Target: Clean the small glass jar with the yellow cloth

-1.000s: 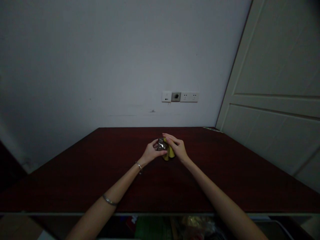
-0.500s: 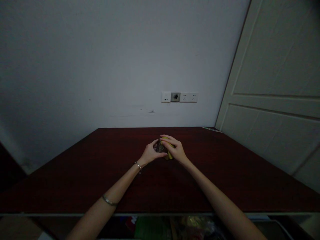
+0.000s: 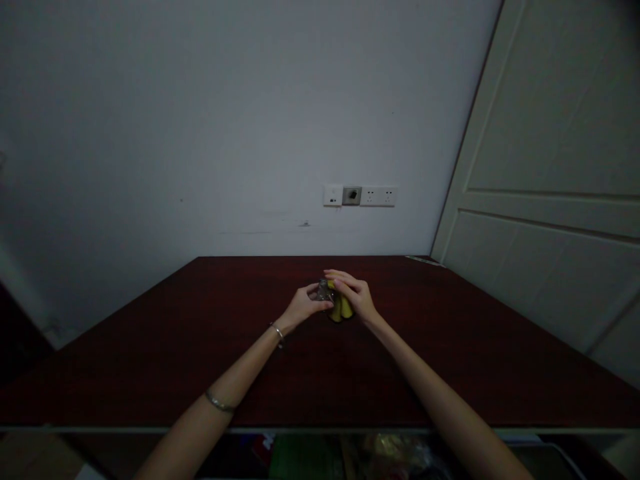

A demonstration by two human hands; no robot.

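Both my hands meet over the middle of a dark red table [image 3: 200,347]. My left hand [image 3: 301,308] is closed in a pinch on a small shiny silvery object [image 3: 323,292]. My right hand [image 3: 356,297] is wrapped over a yellow cloth [image 3: 340,310] and presses it against that object. The object is mostly hidden by my fingers, so I cannot name it. Bracelets sit on my left wrist and forearm.
A white wall stands behind the table with a strip of sockets [image 3: 360,195]. A pale panelled door [image 3: 550,200] is at the right. Below the table's near edge lie some colourful bags [image 3: 350,457], dimly lit.
The yellow cloth shows more below my right hand than half a second ago. My right fingers have shifted slightly over the shiny object. Both arms stay in place.
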